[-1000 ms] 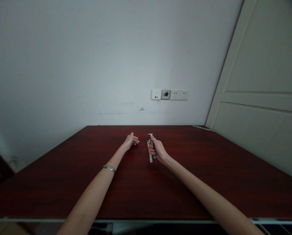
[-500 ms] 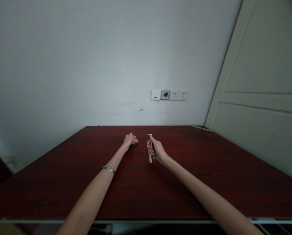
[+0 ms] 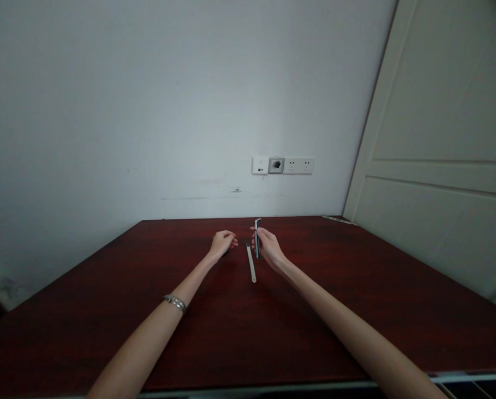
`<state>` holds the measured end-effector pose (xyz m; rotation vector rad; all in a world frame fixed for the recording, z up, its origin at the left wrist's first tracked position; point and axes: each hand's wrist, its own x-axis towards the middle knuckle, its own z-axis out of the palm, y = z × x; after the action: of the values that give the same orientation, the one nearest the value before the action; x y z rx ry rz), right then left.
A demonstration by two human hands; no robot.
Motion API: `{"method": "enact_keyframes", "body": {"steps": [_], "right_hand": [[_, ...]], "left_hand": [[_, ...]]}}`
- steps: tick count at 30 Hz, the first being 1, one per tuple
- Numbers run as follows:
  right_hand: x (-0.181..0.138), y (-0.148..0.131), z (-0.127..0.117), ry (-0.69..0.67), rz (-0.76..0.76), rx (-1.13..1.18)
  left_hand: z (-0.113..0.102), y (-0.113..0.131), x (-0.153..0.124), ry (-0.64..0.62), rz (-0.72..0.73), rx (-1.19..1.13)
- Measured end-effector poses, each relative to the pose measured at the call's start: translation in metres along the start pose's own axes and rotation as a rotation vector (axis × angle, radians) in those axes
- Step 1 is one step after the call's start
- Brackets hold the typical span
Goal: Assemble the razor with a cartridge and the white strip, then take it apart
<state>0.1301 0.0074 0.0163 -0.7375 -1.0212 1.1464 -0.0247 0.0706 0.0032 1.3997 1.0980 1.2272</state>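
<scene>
My right hand [image 3: 267, 247] is closed round the dark handle of a razor [image 3: 256, 238], held upright with its head pointing up. Just left of it a thin pale strip [image 3: 251, 265] lies flat on the dark red table [image 3: 239, 321]. My left hand [image 3: 223, 244] rests further left on the tabletop, fingers curled over a small dark thing that is mostly hidden. A silver bracelet [image 3: 173, 302] sits on my left forearm.
A white wall stands behind the table with a row of sockets [image 3: 283, 165]. A cream door [image 3: 439, 166] fills the right side, close to the table's right edge. A thin flat item [image 3: 337, 220] lies at the table's far right corner.
My right hand let the pale strip drop onto the table and turned the razor upright. My left hand's fingers curled down over the small dark thing. The camera tilted slightly.
</scene>
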Motion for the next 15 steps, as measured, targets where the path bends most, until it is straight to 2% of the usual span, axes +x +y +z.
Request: {"method": "enact_keyframes", "body": {"steps": [5, 7, 11, 15], "right_hand": [[0.014, -0.001, 0.0, 0.165, -0.196, -0.209], [0.016, -0.004, 0.003, 0.154, -0.243, -0.254], [0.016, -0.01, 0.009, 0.099, -0.243, -0.293], [0.016, -0.006, 0.007, 0.067, -0.27, -0.36]], "left_hand": [[0.004, 0.007, -0.01, -0.111, -0.002, -0.119], [0.004, 0.01, -0.014, -0.192, 0.022, -0.159], [0.008, 0.016, -0.023, -0.355, 0.082, -0.182], [0.016, 0.017, -0.029, -0.332, 0.145, -0.144]]}}
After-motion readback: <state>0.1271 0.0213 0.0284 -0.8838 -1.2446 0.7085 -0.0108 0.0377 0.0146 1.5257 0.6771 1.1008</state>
